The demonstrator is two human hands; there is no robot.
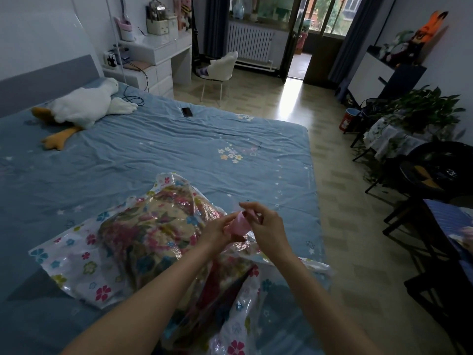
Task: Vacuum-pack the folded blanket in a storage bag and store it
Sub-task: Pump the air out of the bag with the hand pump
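A clear storage bag printed with coloured flowers lies on the near part of the bed. Inside it sits the folded floral blanket, seen through the plastic. Above the bag's right side, both hands meet on a small pink piece, apparently the bag's valve cap or clip. My left hand grips this pink piece from the left. My right hand pinches it from the right with its fingertips. Part of the bag's open end trails toward me under my forearms.
The bed has a blue sheet. A white plush goose lies at its far left and a dark phone at the far edge. A desk, white chair, radiator and balcony door stand beyond. Plants and dark chairs line the right side.
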